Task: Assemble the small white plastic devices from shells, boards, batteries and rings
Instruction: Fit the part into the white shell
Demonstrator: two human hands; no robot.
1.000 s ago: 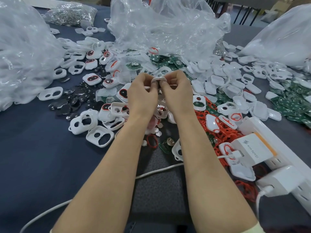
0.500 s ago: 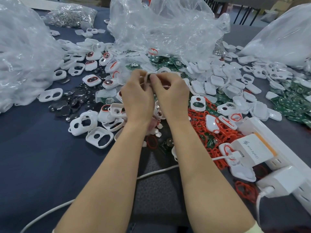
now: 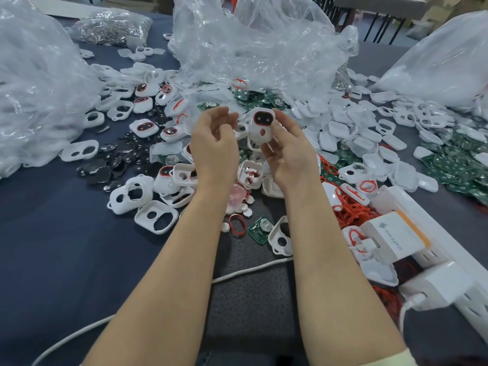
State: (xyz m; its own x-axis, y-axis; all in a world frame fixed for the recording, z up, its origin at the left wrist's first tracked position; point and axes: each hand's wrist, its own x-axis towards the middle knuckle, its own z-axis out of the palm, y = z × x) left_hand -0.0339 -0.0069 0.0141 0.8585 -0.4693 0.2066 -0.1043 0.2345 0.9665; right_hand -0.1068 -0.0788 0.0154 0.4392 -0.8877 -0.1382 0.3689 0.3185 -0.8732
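Note:
My right hand (image 3: 286, 151) holds up a small white device (image 3: 261, 125) with a dark red-ringed window and a small red hole, thumb on its right edge. My left hand (image 3: 215, 143) is just left of it, fingers loosely curled and holding nothing. Below the hands lie white front shells (image 3: 155, 216), an open shell with parts inside (image 3: 249, 175), a green board with a battery (image 3: 261, 228), a red ring (image 3: 236, 224) and black round pieces (image 3: 111, 165). Red rings (image 3: 351, 210) are heaped at the right.
Large clear plastic bags (image 3: 264, 46) stand at the back, left (image 3: 34, 85) and right. Green boards (image 3: 454, 167) and white back shells (image 3: 343, 133) cover the right side. A white power strip with chargers (image 3: 427, 260) lies at the right; a white cable (image 3: 237, 273) crosses the dark cloth.
Both hands pinched the device together before. My left hand has let go and moved aside; my right hand has turned the device so its front faces me.

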